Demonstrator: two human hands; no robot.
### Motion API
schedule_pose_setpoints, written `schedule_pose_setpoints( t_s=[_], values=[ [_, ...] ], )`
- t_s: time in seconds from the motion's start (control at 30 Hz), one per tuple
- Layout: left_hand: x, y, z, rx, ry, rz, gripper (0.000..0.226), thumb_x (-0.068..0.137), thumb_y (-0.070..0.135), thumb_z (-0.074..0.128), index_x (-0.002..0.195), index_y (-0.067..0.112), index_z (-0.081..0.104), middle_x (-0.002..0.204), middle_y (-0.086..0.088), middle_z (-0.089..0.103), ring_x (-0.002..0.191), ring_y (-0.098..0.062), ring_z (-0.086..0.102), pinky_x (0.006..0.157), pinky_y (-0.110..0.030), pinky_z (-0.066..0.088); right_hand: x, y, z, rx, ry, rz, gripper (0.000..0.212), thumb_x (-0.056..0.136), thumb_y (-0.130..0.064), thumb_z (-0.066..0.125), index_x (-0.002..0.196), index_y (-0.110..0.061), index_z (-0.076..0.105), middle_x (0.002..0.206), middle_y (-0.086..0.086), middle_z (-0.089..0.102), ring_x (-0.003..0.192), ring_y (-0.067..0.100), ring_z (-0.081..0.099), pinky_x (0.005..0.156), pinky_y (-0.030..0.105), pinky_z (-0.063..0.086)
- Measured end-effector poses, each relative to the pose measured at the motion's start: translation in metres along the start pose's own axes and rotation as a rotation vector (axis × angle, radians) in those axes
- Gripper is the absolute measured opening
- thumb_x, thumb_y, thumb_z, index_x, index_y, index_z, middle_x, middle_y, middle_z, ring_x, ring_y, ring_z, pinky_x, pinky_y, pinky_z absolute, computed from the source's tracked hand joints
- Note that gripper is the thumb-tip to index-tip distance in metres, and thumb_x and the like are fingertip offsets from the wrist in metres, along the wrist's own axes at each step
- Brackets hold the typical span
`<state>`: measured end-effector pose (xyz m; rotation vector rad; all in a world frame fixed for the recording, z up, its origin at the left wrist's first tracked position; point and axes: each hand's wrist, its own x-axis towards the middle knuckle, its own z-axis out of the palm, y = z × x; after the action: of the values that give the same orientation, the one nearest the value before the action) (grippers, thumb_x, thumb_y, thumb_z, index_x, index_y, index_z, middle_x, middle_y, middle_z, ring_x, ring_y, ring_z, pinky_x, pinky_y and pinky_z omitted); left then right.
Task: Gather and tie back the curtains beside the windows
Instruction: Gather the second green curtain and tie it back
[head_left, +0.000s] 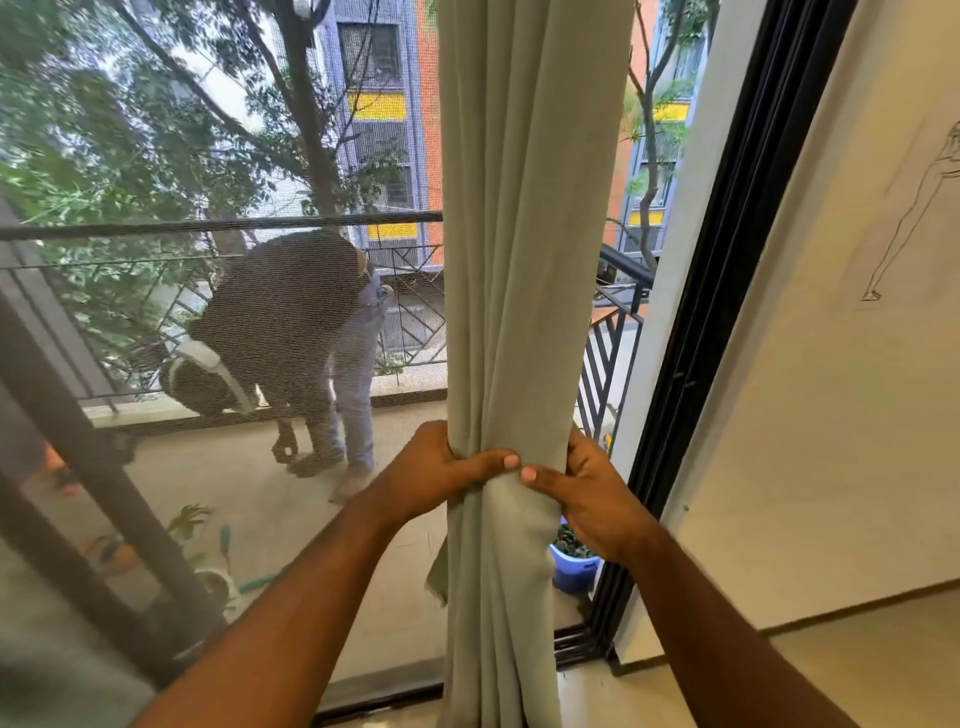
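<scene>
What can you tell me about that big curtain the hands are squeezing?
The curtain is pale grey-green cloth, plain and soft-looking, hanging straight down in front of the window screen. It is bunched into one thick column with long folds. The left hand and right hand grip it from both sides, thumbs nearly meeting in front, pinching it narrower there. No tie is on it. Below the hands it hangs loose, one raw corner sticking out left.
</scene>
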<state>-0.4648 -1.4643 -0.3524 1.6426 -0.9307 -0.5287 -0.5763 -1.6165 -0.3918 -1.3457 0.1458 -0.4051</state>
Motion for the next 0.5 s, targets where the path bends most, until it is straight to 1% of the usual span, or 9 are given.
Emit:
schedule_pose_setpoints(
  t_s=[0.03,0.1,0.17,0.23,0.3,0.37,0.43,0.47,0.5],
  values=[
    [-0.001,-0.004,-0.001,0.006,0.061,0.017,0.041,0.072,0.038,0.082,0.107,0.04,0.061,0.102,0.019,0.071,0.097,0.005,0.066,0.079,-0.016,0.052,-0.002,0.002,0.001,-0.017,-0.016,0.004,0.043,0.082,0.007,0.065,0.116,-0.018,0.058,0.109,0.002,0.073,0.103,0.021,0.068,0.084,0.03,0.056],
    [-0.001,-0.012,0.003,0.01,0.171,0.045,0.053,0.068,0.052,0.079,0.114,0.033,0.063,0.108,0.011,0.072,0.101,-0.004,0.068,0.086,-0.028,0.056,-0.007,0.01,0.006,-0.106,0.009,-0.026,0.043,0.083,0.001,0.068,0.118,-0.022,0.058,0.112,0.0,0.072,0.105,0.02,0.067,0.086,0.035,0.055],
    [0.0,-0.014,0.009,0.051,0.289,0.052,0.064,0.064,0.065,0.073,0.115,0.027,0.063,0.109,0.008,0.072,0.101,-0.01,0.068,0.088,-0.039,0.057,-0.012,0.019,0.018,-0.314,0.153,-0.11,0.039,0.085,-0.014,0.069,0.117,-0.031,0.056,0.114,-0.004,0.069,0.106,0.016,0.065,0.091,0.039,0.054],
    [0.002,-0.013,0.015,0.102,0.377,0.042,0.067,0.063,0.069,0.069,0.117,0.032,0.058,0.113,0.009,0.068,0.103,-0.011,0.065,0.089,-0.042,0.056,-0.019,0.03,0.039,-0.621,0.379,-0.222,0.035,0.089,-0.016,0.063,0.119,-0.032,0.052,0.115,-0.005,0.063,0.105,0.014,0.061,0.091,0.036,0.052],
    [0.005,-0.01,0.02,0.06,0.427,0.044,0.067,0.07,0.055,0.074,0.127,0.036,0.047,0.121,0.01,0.063,0.109,-0.007,0.06,0.091,-0.04,0.053,-0.028,0.035,0.058,-0.865,0.485,-0.275,0.041,0.092,-0.015,0.058,0.13,-0.022,0.047,0.126,0.0,0.055,0.111,0.019,0.057,0.091,0.036,0.052],
    [0.005,-0.012,0.023,-0.07,0.48,0.015,0.065,0.079,0.03,0.078,0.13,0.038,0.039,0.121,0.007,0.061,0.107,-0.003,0.058,0.089,-0.041,0.055,-0.03,0.037,0.066,-0.956,0.451,-0.253,0.048,0.094,-0.017,0.056,0.139,-0.019,0.04,0.139,-0.001,0.044,0.12,0.018,0.053,0.095,0.033,0.052],
    [0.005,-0.017,0.023,-0.145,0.501,0.002,0.052,0.083,0.014,0.075,0.119,0.036,0.044,0.114,0.007,0.063,0.104,-0.004,0.06,0.086,-0.04,0.057,-0.029,0.035,0.067,-0.991,0.417,-0.243,0.058,0.093,-0.02,0.057,0.145,-0.022,0.032,0.15,-0.005,0.033,0.128,0.015,0.048,0.099,0.029,0.05],
    [0.004,-0.018,0.022,-0.182,0.489,-0.001,0.044,0.085,0.011,0.072,0.114,0.034,0.048,0.111,0.006,0.065,0.104,-0.005,0.061,0.085,-0.038,0.057,-0.029,0.033,0.067,-0.977,0.398,-0.245,0.063,0.091,-0.022,0.059,0.147,-0.025,0.029,0.152,-0.007,0.032,0.129,0.012,0.046,0.1,0.029,0.049],
    [0.004,-0.02,0.021,-0.237,0.462,-0.009,0.037,0.087,0.01,0.069,0.112,0.032,0.052,0.11,0.004,0.067,0.104,-0.009,0.064,0.084,-0.035,0.057,-0.029,0.032,0.066,-0.916,0.371,-0.235,0.066,0.089,-0.024,0.06,0.147,-0.03,0.029,0.149,-0.011,0.037,0.128,0.008,0.047,0.101,0.03,0.048]
  ],
)
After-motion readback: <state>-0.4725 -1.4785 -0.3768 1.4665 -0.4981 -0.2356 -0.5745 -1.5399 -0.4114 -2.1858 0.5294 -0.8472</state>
